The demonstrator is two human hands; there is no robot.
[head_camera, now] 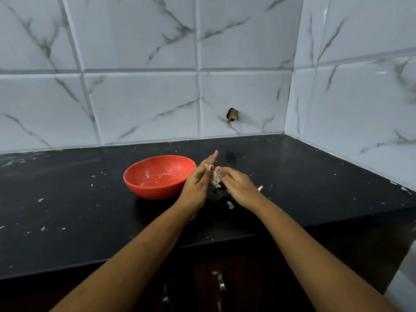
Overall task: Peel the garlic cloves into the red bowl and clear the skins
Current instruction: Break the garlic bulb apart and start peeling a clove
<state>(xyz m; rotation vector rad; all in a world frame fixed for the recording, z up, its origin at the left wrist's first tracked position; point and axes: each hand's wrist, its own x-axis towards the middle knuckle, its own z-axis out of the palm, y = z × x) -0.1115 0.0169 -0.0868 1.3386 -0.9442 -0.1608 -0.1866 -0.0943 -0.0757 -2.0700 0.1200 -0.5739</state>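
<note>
Both hands meet close together: my left hand (198,183) pinches the garlic (215,180), and my right hand (238,188) nips its papery skin. The clove itself is mostly hidden, so perhaps half peeled. I'd hold the left grip firm, pull the skin away cleanly, then drop the clove into the red bowl (144,190) just left of my left hand. Loose skins (230,204) lie under my right wrist.

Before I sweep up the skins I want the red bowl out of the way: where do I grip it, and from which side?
Pinch the rim of the red bowl on its left, coming from the left, thumb inside, fingers under the wall. It stands upright and open. The left hand and right hand hold garlic at its right side.
</note>
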